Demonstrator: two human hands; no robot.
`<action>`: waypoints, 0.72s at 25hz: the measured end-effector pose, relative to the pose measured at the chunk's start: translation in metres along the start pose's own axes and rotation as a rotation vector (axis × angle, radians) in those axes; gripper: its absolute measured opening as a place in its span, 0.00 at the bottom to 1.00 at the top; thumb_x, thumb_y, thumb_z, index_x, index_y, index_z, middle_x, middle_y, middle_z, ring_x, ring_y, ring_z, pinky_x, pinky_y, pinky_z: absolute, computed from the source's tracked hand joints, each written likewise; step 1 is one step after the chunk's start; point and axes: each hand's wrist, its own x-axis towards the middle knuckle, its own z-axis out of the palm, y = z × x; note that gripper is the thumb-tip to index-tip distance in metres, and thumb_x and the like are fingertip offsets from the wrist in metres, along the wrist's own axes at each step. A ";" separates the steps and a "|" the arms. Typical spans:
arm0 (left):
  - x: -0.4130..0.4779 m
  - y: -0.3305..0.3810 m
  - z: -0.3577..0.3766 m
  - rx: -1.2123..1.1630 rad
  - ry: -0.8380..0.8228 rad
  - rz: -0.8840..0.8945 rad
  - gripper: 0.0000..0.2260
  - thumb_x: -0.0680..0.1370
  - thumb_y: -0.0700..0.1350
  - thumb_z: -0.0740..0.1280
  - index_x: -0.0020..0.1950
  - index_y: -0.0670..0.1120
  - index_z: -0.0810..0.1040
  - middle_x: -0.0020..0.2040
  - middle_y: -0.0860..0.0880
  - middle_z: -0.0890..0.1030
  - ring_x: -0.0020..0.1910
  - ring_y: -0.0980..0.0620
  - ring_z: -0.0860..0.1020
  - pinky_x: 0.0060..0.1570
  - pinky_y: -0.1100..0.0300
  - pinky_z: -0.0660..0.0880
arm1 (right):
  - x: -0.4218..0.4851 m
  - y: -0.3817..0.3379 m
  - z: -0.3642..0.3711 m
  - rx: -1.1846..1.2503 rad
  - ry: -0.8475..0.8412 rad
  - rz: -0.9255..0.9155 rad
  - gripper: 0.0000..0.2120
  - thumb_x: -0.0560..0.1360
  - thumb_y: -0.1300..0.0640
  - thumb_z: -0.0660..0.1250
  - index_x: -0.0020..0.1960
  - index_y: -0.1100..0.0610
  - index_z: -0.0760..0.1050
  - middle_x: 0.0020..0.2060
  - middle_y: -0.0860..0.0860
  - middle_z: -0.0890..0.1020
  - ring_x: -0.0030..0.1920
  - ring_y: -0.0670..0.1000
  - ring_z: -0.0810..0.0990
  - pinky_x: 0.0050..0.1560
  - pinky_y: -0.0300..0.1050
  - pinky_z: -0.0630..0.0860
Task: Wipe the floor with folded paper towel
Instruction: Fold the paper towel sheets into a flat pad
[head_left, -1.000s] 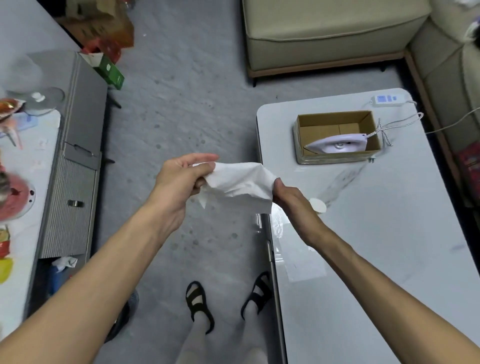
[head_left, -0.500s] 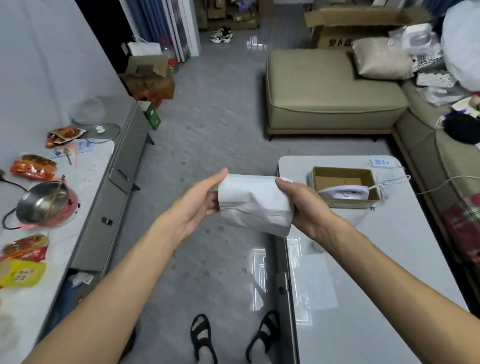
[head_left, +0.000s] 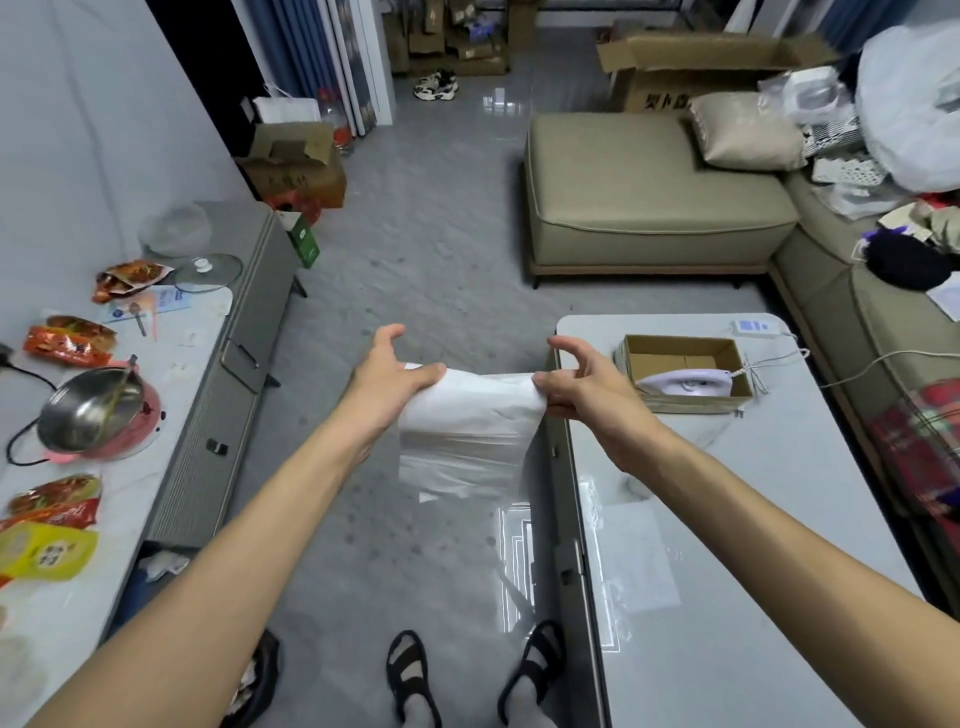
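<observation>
Biggest worry is the floor (head_left: 447, 249) itself: it's glossy, so crouching to wipe in sandals could mean a slip, and the table (head_left: 727, 519) edge sits right at 3 o'clock for a knock. The towel (head_left: 467, 431) hangs mid-air in front of me, top edge pinched between left hand (head_left: 389, 382) and right hand (head_left: 582, 382), thumbs clamped on it, other fingers spread; thin paper may tear or unfold if tugged. Containers: box (head_left: 685, 371) at 2 o'clock holds an iron (head_left: 685, 383); pot (head_left: 91, 408) at 9 o'clock holds a utensil.
</observation>
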 end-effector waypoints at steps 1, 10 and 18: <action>-0.001 0.001 -0.001 0.010 -0.044 -0.003 0.29 0.70 0.50 0.74 0.68 0.54 0.67 0.53 0.45 0.80 0.50 0.48 0.80 0.54 0.53 0.78 | 0.000 0.001 0.001 -0.006 0.015 -0.026 0.22 0.76 0.66 0.65 0.68 0.56 0.68 0.41 0.59 0.77 0.43 0.52 0.77 0.52 0.49 0.79; -0.007 0.014 -0.010 -0.173 -0.118 0.079 0.08 0.69 0.35 0.73 0.43 0.47 0.83 0.32 0.52 0.83 0.31 0.58 0.78 0.34 0.66 0.75 | 0.003 -0.004 0.000 -0.108 -0.017 -0.147 0.09 0.75 0.67 0.68 0.53 0.58 0.79 0.32 0.50 0.75 0.30 0.39 0.76 0.33 0.30 0.73; 0.001 0.029 -0.025 -0.189 -0.009 0.150 0.09 0.70 0.32 0.72 0.48 0.41 0.82 0.38 0.43 0.80 0.33 0.54 0.78 0.35 0.67 0.77 | 0.020 -0.030 0.007 -0.218 0.018 -0.206 0.08 0.72 0.65 0.72 0.51 0.59 0.80 0.34 0.53 0.75 0.33 0.46 0.74 0.35 0.31 0.74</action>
